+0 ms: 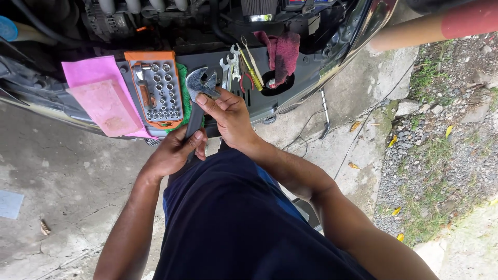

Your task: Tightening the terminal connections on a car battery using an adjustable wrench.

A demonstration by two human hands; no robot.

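Note:
I hold a large adjustable wrench with a dark handle in front of my body. My left hand grips the handle low down. My right hand rests on the wrench just below its metal jaw, thumb and forefinger at the head. The jaw points up toward the front of a car.
On the car's front panel lie an orange socket set, pink cloths, several spanners and a screwdriver, and a dark red rag. Another person's arm reaches in at top right. A lug wrench lies on the concrete; gravel to the right.

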